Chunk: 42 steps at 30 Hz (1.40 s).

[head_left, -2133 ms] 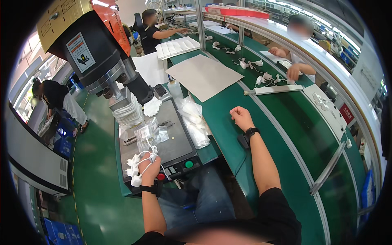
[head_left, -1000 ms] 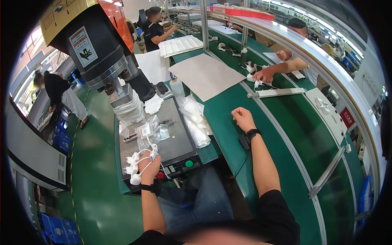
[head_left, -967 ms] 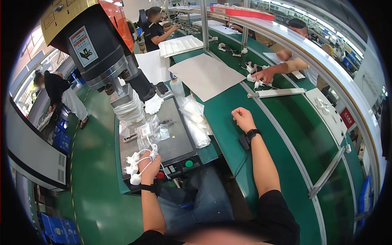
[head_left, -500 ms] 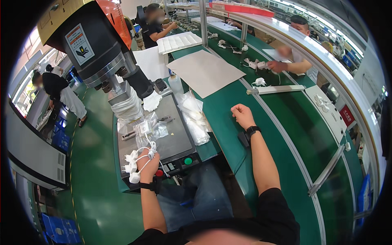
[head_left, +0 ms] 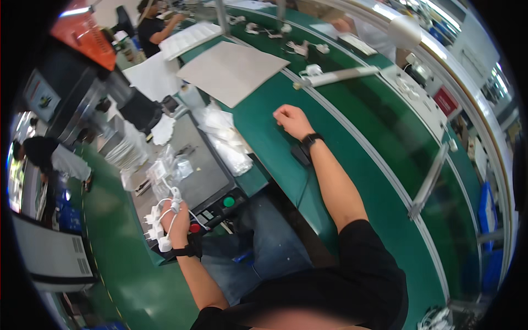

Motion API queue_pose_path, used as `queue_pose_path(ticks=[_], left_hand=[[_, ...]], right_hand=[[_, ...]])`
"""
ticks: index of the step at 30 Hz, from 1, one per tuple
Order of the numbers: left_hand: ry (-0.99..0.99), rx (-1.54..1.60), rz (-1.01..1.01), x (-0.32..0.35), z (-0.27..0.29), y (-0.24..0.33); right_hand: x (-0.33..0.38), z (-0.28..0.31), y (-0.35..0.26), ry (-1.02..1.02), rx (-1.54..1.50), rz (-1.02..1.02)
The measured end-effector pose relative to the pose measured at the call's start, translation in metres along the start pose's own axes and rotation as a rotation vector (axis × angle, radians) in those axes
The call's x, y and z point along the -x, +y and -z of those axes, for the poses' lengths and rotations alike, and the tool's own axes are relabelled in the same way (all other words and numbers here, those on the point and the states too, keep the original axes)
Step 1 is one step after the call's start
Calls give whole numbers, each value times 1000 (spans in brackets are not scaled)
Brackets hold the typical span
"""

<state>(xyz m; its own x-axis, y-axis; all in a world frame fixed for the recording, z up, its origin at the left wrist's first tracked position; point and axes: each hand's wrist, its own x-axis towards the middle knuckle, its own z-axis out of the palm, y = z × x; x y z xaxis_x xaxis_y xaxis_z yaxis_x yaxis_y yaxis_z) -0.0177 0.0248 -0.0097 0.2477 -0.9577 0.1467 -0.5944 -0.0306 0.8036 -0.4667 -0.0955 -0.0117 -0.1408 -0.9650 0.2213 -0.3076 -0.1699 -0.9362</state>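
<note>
Several white plug chargers (head_left: 154, 226) hang beside the fingers of my left hand (head_left: 177, 226), which is closed around their white cables (head_left: 175, 201). The hand is over the front edge of a dark machine bed (head_left: 206, 165), near a red button (head_left: 194, 227). Just beyond it lie clear plastic bags (head_left: 181, 166), one with a white item inside. My right hand (head_left: 296, 122) is over the green table (head_left: 280, 159), its fingers curled in, and no object shows in them. A black band with a small dark box (head_left: 301, 154) is at that wrist.
A press head (head_left: 115, 93) stands over the machine bed at left, beside a stack of white sheets (head_left: 125, 148). More clear bags (head_left: 225, 140) lie along the bed's right side. Grey cardboard (head_left: 231, 71) covers the far table. Metal rails (head_left: 379, 165) edge a green conveyor with chargers.
The whole view has swung, so the scene sits further left and higher. Both hands keep the same pose, and the chargers remain in my left hand.
</note>
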Motion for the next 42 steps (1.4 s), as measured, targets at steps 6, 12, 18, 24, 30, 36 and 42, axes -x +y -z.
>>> queue_pose_path(ticks=[6, 12, 18, 24, 30, 36, 42], left_hand=[[-23, -29, -2, -1, -2, 3], [40, 12, -24, 2, -7, -4], [55, 42, -53, 5, -7, 4], [69, -28, -80, 2, -5, 1], [62, -26, -151, -3, -4, -11], [20, -40, -10, 2, 0, -2], [36, 9, -49, 5, -6, 12]], right_hand=[[1, 2, -5, 30, -40, 17], [6, 4, -13, 22, -24, -31], [5, 3, -6, 24, -44, -31], [0, 0, 0, 34, -41, 20], [5, 1, -10, 23, -33, -11], [6, -1, -11, 48, -38, 12], [7, 6, -10, 37, -3, 10]])
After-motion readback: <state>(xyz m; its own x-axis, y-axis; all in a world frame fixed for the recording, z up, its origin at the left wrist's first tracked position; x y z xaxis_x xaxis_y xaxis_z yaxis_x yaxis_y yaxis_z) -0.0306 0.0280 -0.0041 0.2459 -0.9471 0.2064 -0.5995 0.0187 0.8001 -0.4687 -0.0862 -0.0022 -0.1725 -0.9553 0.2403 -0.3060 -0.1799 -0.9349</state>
